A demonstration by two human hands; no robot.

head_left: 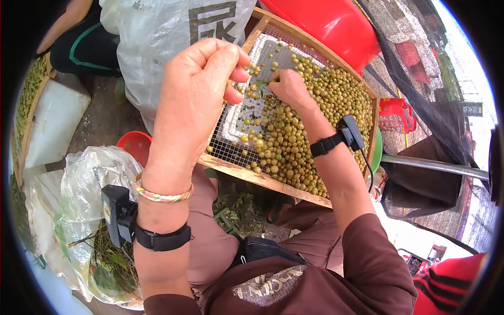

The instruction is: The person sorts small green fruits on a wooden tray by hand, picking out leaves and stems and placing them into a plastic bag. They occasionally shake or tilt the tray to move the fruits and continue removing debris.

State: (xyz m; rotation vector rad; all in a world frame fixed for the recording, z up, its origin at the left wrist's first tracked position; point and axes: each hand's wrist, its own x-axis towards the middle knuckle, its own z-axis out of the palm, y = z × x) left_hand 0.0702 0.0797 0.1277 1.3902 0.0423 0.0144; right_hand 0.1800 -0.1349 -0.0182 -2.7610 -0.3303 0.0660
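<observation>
My left hand point(197, 89) is raised above the near left side of a wood-framed wire-mesh tray point(252, 170). Its fingers are curled with the thumb pressed against them, and whatever they may hold is hidden. Over the mesh, my right hand point(290, 88) is closed in a pinch, with a green leaf point(262, 83) at its fingertips. Small round yellow-green fruits point(320, 105) cover the right part of the tray in a thick layer. Only scattered fruits lie on the left part, where a white-edged panel shows through the mesh.
A white plastic sack point(142, 52) stands left of the tray, near another person's leg point(86, 50). A clear bag point(86, 184) with twigs and a red bowl point(135, 147) sit lower left. Beyond the tray is a large red tub point(336, 26). A metal pole point(436, 165) juts from the right.
</observation>
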